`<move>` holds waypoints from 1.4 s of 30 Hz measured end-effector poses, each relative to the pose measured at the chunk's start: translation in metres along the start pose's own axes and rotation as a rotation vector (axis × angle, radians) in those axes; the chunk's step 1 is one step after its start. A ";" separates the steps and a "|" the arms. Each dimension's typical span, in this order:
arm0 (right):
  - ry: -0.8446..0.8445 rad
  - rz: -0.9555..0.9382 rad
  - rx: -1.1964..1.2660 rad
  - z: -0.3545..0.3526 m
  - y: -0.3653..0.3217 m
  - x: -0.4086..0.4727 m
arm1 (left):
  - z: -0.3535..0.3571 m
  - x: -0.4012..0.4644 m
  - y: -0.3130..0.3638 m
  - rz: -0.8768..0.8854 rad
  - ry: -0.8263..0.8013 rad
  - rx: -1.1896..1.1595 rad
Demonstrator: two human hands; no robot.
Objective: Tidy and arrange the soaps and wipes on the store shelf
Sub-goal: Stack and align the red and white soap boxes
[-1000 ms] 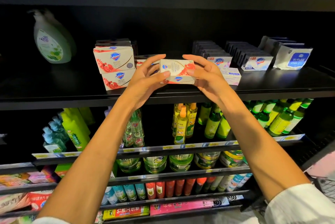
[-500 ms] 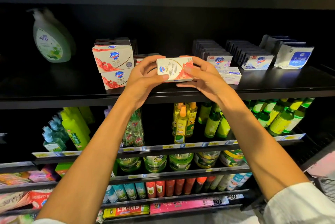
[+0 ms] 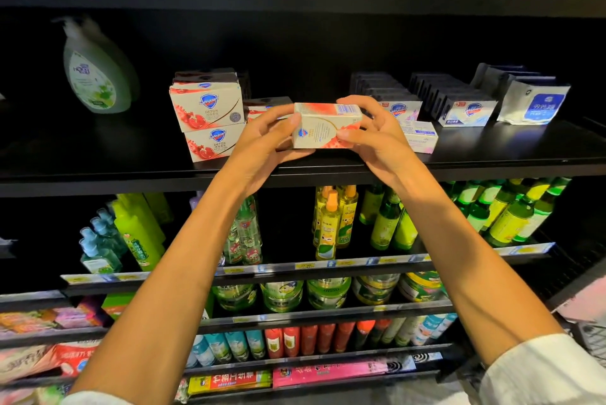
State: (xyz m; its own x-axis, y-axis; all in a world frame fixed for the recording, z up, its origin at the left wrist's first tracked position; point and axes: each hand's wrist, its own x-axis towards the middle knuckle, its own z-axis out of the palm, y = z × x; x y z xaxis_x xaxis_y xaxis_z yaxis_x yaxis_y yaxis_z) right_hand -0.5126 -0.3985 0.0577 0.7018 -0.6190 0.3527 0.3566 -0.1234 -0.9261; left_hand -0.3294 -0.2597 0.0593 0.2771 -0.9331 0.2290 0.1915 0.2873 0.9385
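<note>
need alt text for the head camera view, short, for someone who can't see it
Two hands, left hand and right hand, hold a red-and-white soap box by its ends above a black store shelf. Two matching boxes sit stacked to its left; wipes packs stand at far right.

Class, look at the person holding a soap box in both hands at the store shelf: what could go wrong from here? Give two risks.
1. The soap box is held by both the left hand and the right hand above the shelf edge; a slip could drop it.
2. The two-box Safeguard stack stands close by; the left hand may knock it.
</note>
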 end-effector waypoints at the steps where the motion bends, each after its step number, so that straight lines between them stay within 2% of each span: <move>1: 0.001 -0.004 -0.009 0.000 0.000 0.000 | 0.000 0.000 0.000 -0.011 -0.002 0.007; 9: -0.008 0.030 -0.089 0.002 0.000 -0.001 | -0.003 0.003 -0.001 0.012 0.007 0.007; 19: 0.004 0.158 -0.036 0.004 -0.003 0.003 | -0.008 0.005 -0.005 0.089 0.006 0.023; 35: -0.010 -0.011 -0.035 -0.001 0.002 -0.001 | -0.007 0.004 -0.005 0.065 -0.033 0.000; 42: -0.039 0.047 -0.031 -0.001 -0.002 -0.001 | -0.009 0.003 -0.005 0.101 -0.029 -0.024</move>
State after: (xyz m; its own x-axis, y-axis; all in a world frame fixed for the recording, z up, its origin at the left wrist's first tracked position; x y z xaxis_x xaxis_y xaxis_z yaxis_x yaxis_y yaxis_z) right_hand -0.5144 -0.3988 0.0588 0.7408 -0.5941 0.3135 0.3043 -0.1193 -0.9451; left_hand -0.3211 -0.2619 0.0528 0.2685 -0.9049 0.3303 0.1861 0.3852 0.9039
